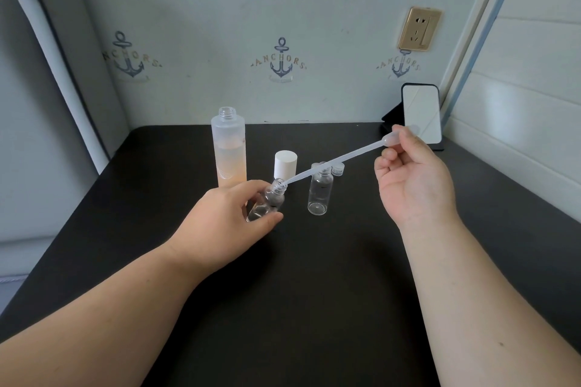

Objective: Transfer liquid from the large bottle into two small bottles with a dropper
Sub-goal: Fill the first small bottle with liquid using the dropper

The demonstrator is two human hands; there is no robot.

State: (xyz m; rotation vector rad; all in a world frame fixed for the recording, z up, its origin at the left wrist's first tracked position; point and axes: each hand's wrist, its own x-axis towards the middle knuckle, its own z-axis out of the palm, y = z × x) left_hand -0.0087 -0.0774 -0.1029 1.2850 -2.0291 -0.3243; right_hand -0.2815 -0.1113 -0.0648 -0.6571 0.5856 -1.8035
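The large frosted bottle [230, 151] stands uncapped at the back left of the black table [314, 292], about half full of pale orange liquid. My left hand [226, 220] grips a small clear bottle [267, 203] and tilts it towards the right. My right hand [412, 176] pinches the bulb of a translucent plastic dropper [333, 163], whose tip sits in that bottle's mouth. A second small clear bottle [320, 193] stands upright and open between my hands.
A white cap [285, 164] stands behind the tilted bottle. Small clear caps [336, 169] lie behind the upright one. A phone [421, 115] leans on a dark stand at the back right corner, beneath a wall socket [418, 29]. Walls close the back and right.
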